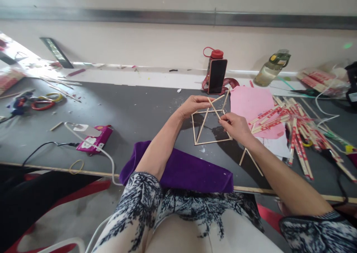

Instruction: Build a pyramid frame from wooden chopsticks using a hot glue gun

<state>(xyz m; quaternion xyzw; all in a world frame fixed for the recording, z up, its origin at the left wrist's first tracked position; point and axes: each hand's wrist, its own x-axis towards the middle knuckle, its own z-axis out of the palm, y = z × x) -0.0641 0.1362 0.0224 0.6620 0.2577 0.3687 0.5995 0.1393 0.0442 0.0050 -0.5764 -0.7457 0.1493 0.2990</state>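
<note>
A frame of pale wooden chopsticks point(213, 141) stands on the dark table, with a four-sided base and sticks slanting up from it. My left hand point(195, 106) is closed in a pinch at the top of the frame, where a slanted chopstick point(202, 125) and others meet. In the fingers of my right hand point(235, 127) is a short chopstick point(214, 108), tilted so its upper end is by my left fingertips. Whether that end touches the frame I cannot tell. Below my right wrist lie two loose sticks point(256, 163) in a V.
Several red-wrapped chopsticks point(299, 145) and pink paper point(245, 100) lie at right. A phone point(217, 76) leans on a red bottle; a clear bottle point(267, 72) stands behind. At left are a purple power strip point(103, 135), scissors point(43, 105) and a glue gun point(21, 103). Purple cloth point(192, 171) lies in front.
</note>
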